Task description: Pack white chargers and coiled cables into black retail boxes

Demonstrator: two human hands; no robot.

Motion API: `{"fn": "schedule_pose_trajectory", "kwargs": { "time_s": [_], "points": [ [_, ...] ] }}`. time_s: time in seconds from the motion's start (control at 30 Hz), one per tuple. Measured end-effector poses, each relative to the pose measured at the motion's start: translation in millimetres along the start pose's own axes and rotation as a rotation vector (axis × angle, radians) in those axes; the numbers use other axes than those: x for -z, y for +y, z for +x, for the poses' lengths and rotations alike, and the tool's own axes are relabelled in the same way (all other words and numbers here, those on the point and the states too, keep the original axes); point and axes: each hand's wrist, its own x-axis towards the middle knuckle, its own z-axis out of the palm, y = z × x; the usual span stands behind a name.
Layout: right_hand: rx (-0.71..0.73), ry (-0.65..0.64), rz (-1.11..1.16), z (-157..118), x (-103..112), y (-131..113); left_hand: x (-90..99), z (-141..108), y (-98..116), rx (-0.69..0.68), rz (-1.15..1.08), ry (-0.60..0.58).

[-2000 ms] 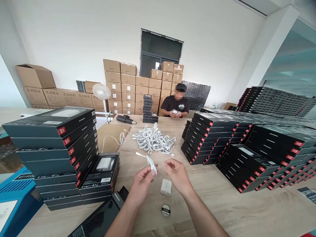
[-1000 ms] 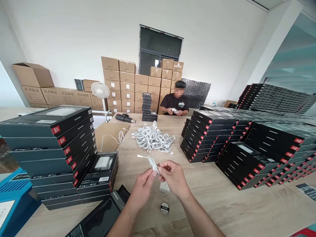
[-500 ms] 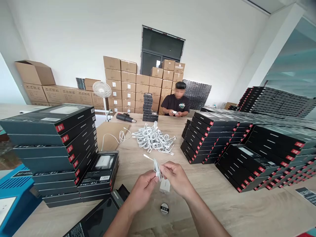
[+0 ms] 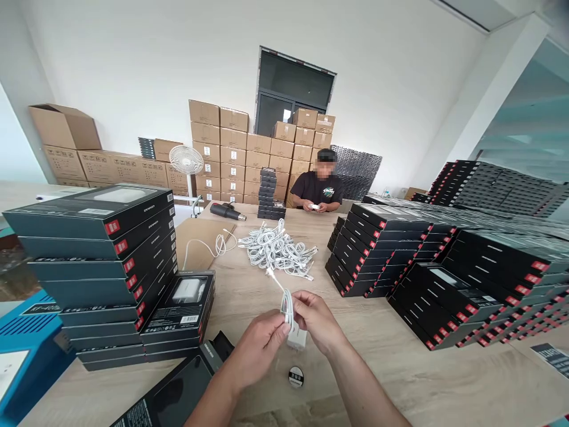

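Moved: the left hand (image 4: 260, 350) and right hand (image 4: 317, 320) have drawn closer together, and the loose cable end now points up toward the pile instead of off to the left.

Hands: both are closed narrowly on a coiled white cable (image 4: 288, 309), pinching it between them.

Cable: it stands upright between the palms, its thin free end (image 4: 274, 280) reaching toward the pile.

Beneath the hands: a white charger (image 4: 297, 339) sits directly below the coil; whether they touch is hard to tell. A small round black-and-white disc (image 4: 296, 376) lies nearer the person on the tabletop (image 4: 400, 373).

Around: a black charger box (image 4: 180, 311) stands left, beside a tall stack of black boxes (image 4: 93, 267). A heap of bundled white cables (image 4: 275, 249) lies ahead.

Across: a co-worker (image 4: 320, 188) holds something small and white.
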Motion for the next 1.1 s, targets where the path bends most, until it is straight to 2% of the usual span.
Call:
{"fn": "schedule_pose_trajectory", "kwargs": {
  "time_s": [0.13, 0.23, 0.3, 0.47, 0.6, 0.73, 0.8, 0.87, 0.93, 1.0, 1.1],
  "points": [
    [0.007, 0.025, 0.067, -3, 3, 0, 2.1, -2, -6, -0.01, 0.157, 0.007],
    [0.049, -0.019, -0.086, -3, 3, 2, -0.2, -3, -12, -0.023, 0.27, 0.034],
    [0.108, 0.005, -0.18, -1, 4, 2, -3.5, -3, -15, -0.009, 0.298, 0.08],
    [0.206, 0.025, -0.195, 3, 9, -4, -12.3, -2, -17, 0.001, 0.187, 0.206],
    [0.254, 0.04, -0.119, 0, 5, -9, -14.9, -4, -15, -0.006, 0.111, 0.242],
    [0.282, 0.058, -0.042, 0, 1, -9, -14.7, -6, -15, -0.077, 0.162, 0.267],
    [0.293, 0.087, -0.007, 1, 1, -7, -15.0, -7, -16, -0.091, 0.189, 0.327],
    [0.29, 0.126, 0.022, 2, 3, -6, -15.5, -8, -17, -0.042, 0.14, 0.41],
    [0.267, 0.129, 0.032, 1, 5, -4, -15.8, -6, -17, 0.063, -0.002, 0.46],
    [0.237, 0.079, 0.019, -2, 5, -1, -14.9, -3, -14, 0.181, -0.204, 0.399],
    [0.219, -0.009, -0.003, -5, 2, 4, -11.3, 2, -9, 0.294, -0.474, 0.166]
  ]
}}
